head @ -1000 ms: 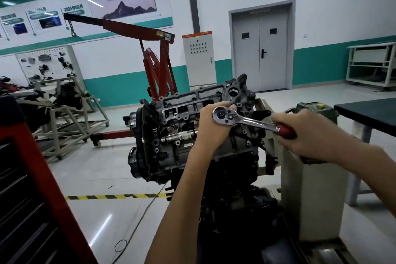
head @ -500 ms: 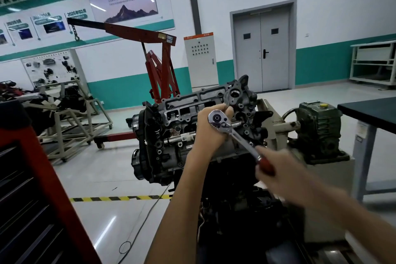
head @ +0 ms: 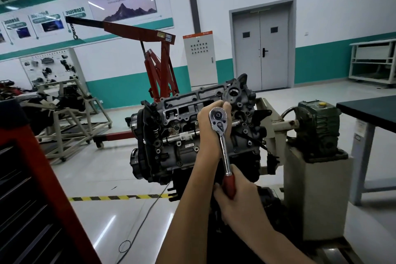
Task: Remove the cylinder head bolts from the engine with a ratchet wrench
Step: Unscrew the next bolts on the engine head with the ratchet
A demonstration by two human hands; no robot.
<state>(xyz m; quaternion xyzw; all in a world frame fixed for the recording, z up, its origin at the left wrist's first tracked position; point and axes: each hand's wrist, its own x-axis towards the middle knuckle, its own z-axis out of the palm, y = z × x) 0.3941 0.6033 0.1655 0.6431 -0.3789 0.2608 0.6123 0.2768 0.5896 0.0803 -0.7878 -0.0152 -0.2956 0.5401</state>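
Toolbox drawers (head: 25, 188) in a red frame fill the far left of my view, with some pale steel stands (head: 70, 126) on the floor behind them. Further in, a red engine hoist (head: 159, 66) stands by the wall, boom reaching left, just beside a grey electrical cabinet (head: 199, 60). Front and centre is the engine (head: 171, 135) on its stand, cylinder head face tipped toward me. My left grip (head: 209, 135) is up on the right part of that head, fingers curled over the top of the ratchet wrench (head: 223, 150), holding its head against the engine. The bolt under it is hidden behind the ratchet head and my fingers, so can't tell how far out it is. The chrome shank runs nearly straight down, leaning a bit right, to the red handle, and my right grip (head: 237, 203) is clamped round that handle, lower than the cylinder head. Off to the right a shaft goes into a green gearbox (head: 317, 126) on a grey pedestal, and a dark tabletop (head: 368, 111) pokes in from the right edge.
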